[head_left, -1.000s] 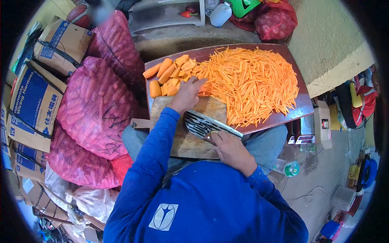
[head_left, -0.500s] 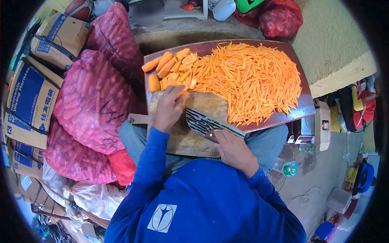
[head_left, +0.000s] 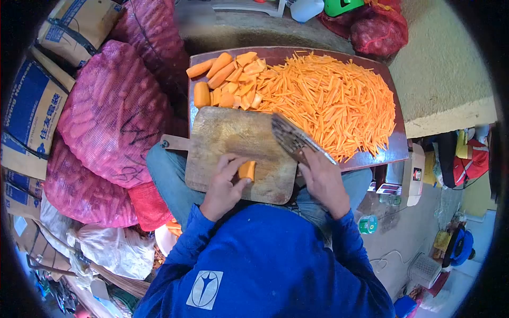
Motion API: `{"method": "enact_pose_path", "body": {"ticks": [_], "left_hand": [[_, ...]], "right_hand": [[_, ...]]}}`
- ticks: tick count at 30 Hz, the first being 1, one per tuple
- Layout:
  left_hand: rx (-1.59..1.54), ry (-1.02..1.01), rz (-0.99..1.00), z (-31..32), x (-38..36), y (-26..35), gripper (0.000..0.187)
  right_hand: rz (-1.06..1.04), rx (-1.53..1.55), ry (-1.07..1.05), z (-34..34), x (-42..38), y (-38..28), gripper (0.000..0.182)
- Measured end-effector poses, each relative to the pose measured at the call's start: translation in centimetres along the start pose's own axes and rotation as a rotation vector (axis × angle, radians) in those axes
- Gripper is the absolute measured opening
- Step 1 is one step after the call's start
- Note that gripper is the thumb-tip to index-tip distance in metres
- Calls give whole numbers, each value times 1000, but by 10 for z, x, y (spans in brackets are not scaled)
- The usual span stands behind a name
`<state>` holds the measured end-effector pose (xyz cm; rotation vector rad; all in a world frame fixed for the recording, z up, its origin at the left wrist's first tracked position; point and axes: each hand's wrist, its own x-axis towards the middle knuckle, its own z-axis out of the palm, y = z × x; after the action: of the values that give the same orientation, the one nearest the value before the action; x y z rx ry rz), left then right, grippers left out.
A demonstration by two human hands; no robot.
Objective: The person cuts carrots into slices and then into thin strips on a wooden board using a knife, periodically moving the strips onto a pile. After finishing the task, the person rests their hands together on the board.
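On the wooden cutting board (head_left: 228, 138), my left hand (head_left: 226, 186) grips a short orange carrot piece (head_left: 247, 170) between thumb and fingers. My right hand (head_left: 324, 180) is closed around a cleaver (head_left: 297, 137), its broad blade dark with pale streaks. The blade is raised over the board's right edge, beside a big heap of carrot strips (head_left: 339, 106). Behind the board lie whole and cut carrot chunks (head_left: 233, 79). The cleaver's handle is mostly hidden by my fingers.
A dark red tabletop (head_left: 398, 139) bears the carrots. Full pink mesh sacks (head_left: 114, 116) and cardboard boxes (head_left: 34, 100) crowd the left. A concrete ledge (head_left: 450, 114) stands at right, and a green-labelled container (head_left: 368, 224) sits on the floor.
My left hand has come from the chunk pile down to the board's near part with a carrot piece. The cleaver has moved up and right, off the board's middle.
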<state>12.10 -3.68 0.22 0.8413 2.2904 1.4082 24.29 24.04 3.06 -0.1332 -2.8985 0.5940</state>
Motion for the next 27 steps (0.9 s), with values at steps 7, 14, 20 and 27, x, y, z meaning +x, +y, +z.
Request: {"method": "enact_pose_path", "body": {"ticks": [7,14,20,27], "left_hand": [[130,-87,200,1,2,-7,66],[206,-60,267,6,2,-11,64],[319,-34,348,13,11,-8,58],[424,11,359,21,17,1,58]], "right_hand": [[67,54,165,-22,21,28,36],[233,500,258,-55,42,72,35],[567,1190,331,-80,56,85,44],[388,2094,208,-46,37,96,55]]}}
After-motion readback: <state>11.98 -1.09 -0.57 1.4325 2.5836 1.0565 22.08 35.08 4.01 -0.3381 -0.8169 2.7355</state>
